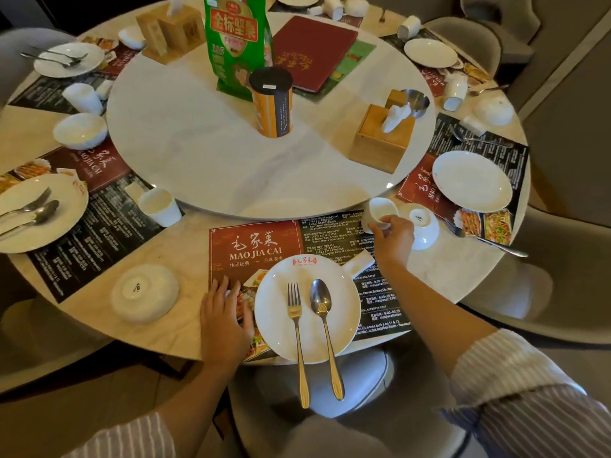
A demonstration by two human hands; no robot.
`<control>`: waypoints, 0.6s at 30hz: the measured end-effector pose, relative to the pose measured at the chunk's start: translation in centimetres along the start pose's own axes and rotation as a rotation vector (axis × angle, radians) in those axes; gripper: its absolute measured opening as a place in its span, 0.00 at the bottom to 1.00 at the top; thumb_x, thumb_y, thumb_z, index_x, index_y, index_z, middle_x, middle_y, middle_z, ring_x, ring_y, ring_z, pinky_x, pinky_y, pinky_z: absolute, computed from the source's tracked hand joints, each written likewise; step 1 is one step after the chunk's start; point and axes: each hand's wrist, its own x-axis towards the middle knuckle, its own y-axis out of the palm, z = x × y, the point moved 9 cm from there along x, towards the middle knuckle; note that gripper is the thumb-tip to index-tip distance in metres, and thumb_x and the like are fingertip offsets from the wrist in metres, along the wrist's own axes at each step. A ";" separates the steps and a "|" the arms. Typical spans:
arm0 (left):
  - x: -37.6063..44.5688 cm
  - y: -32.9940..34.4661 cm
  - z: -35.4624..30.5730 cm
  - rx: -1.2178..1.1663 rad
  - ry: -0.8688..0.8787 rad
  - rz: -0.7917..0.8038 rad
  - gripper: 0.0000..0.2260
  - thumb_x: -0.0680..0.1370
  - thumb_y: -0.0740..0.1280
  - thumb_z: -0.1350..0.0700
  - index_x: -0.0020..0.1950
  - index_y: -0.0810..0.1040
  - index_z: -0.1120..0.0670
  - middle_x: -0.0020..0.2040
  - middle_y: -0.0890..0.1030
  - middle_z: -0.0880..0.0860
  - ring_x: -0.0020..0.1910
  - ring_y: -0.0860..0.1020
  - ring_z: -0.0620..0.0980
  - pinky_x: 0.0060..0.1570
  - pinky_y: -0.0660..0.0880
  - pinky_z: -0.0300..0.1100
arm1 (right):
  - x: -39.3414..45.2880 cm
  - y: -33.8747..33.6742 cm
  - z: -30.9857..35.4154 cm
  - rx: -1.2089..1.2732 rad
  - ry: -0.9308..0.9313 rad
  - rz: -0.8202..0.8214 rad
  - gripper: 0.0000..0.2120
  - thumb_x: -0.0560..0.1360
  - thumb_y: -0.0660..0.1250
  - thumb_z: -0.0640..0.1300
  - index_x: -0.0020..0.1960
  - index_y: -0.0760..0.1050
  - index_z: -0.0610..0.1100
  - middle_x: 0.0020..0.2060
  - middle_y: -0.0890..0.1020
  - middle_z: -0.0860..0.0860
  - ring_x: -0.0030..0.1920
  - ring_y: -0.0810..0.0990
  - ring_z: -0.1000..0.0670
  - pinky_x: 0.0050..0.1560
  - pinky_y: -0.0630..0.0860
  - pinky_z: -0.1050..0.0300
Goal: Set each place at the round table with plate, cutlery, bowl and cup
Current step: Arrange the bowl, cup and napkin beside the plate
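Observation:
A white plate (pixel 281 325) lies on the nearest paper placemat (pixel 254 246), hanging slightly over the table edge. On it rest a fork (pixel 295 325) and a spoon (pixel 322 312), handles toward me. My right hand (pixel 393 238) grips a white cup (pixel 380 211) at the mat's far right corner. My left hand (pixel 223 320) lies flat on the mat just left of the plate. An upside-down white bowl (pixel 425 224) sits right of the cup; another upturned bowl (pixel 145 292) stands left of the mat.
A marble turntable (pixel 198 143) fills the middle with a tissue box (pixel 383 137), an orange canister (pixel 271 104), a green bag (pixel 236 38) and a red menu (pixel 312 49). Neighbouring places hold plates (pixel 472 180), cups (pixel 158 206) and cutlery. Grey chairs ring the table.

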 end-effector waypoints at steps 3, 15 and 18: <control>0.0 0.1 0.2 0.003 -0.023 0.013 0.24 0.77 0.59 0.45 0.70 0.70 0.53 0.74 0.67 0.55 0.75 0.60 0.55 0.73 0.54 0.53 | 0.7 0.4 0.4 -0.046 -0.014 0.017 0.10 0.75 0.68 0.38 0.56 0.77 0.37 0.61 0.72 0.41 0.45 0.75 0.48 0.53 0.72 0.61; 0.0 0.0 0.0 -0.019 -0.040 0.027 0.25 0.77 0.57 0.44 0.70 0.70 0.53 0.74 0.67 0.54 0.75 0.60 0.55 0.73 0.56 0.54 | -0.6 -0.2 2.5 -0.275 -0.333 -0.047 0.18 0.73 0.68 0.38 0.62 0.73 0.42 0.65 0.69 0.39 0.65 0.68 0.38 0.62 0.69 0.48; -0.1 0.0 0.1 -0.027 -0.040 0.027 0.24 0.77 0.56 0.44 0.70 0.71 0.53 0.74 0.67 0.54 0.75 0.60 0.55 0.73 0.56 0.53 | -3.2 0.8 3.7 -0.429 -0.668 0.061 0.21 0.69 0.65 0.31 0.61 0.75 0.41 0.62 0.73 0.39 0.63 0.70 0.37 0.62 0.70 0.41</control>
